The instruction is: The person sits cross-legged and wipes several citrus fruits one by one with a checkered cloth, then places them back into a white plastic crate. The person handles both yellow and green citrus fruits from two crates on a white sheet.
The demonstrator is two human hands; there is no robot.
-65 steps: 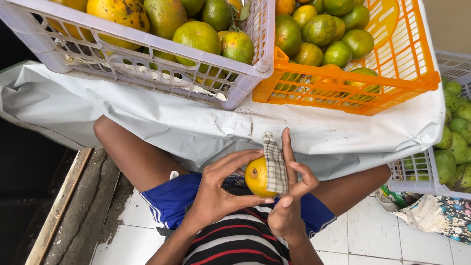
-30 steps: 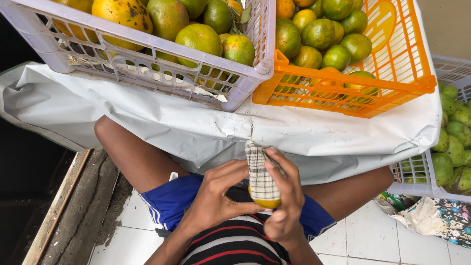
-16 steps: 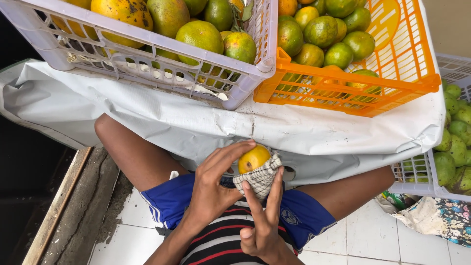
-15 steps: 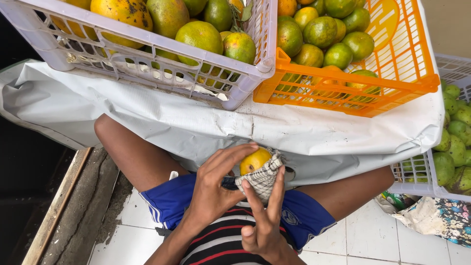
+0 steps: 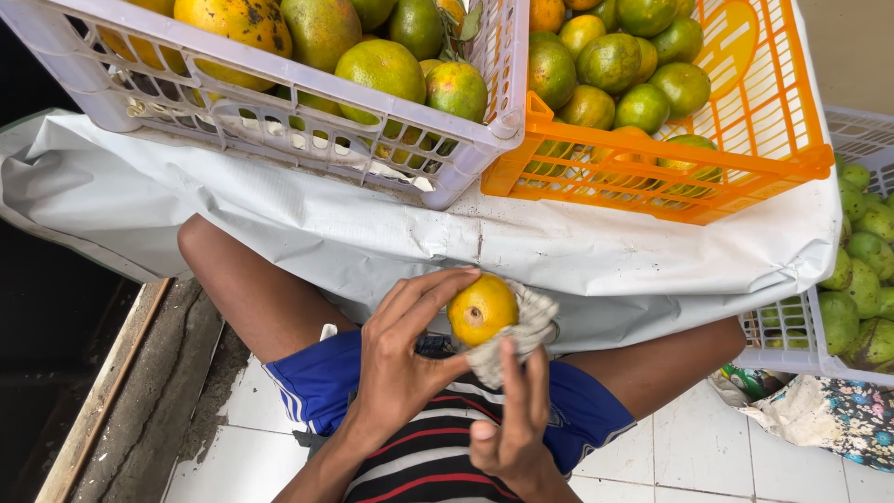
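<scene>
Orange (image 5: 480, 309) between left hand (image 5: 400, 359) and cloth-wrapped right hand (image 5: 512, 419)

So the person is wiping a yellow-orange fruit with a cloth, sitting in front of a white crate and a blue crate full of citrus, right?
Not quite: the second crate is orange, not blue, as the head view shows. The rest holds. The left hand and right hand hold a yellow-orange fruit against a cloth, in front of the white crate, both crates full of citrus.
</scene>
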